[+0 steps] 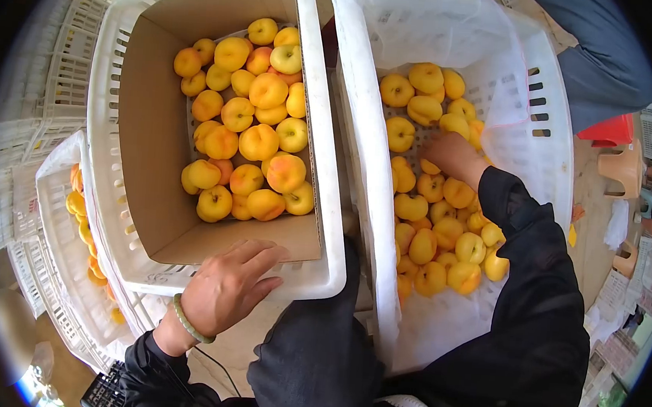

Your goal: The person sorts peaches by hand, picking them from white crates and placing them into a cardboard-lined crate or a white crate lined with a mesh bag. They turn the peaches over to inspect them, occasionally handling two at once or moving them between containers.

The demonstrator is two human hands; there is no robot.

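My left hand [233,284] rests on the near rim of the left white crate [331,234], fingers stretched out over the edge of its cardboard lining [202,242] and holding nothing. A beaded bracelet circles that wrist. Inside the lining lie many yellow peaches [259,143], some blushed orange. My right hand [456,157] reaches down into the right white crate [384,230], its fingers curled and partly hidden around a yellow peach [428,167]. More yellow peaches [431,277] surround it, on a thin white cloth liner [441,340].
Another crate [60,173] with orange-yellow fruit stands at the left, near stacked white crates [75,57]. Someone's grey trouser leg [607,72] is beside the right crate at the upper right. Beyond it are a red stool [611,131] and a beige stool [622,170].
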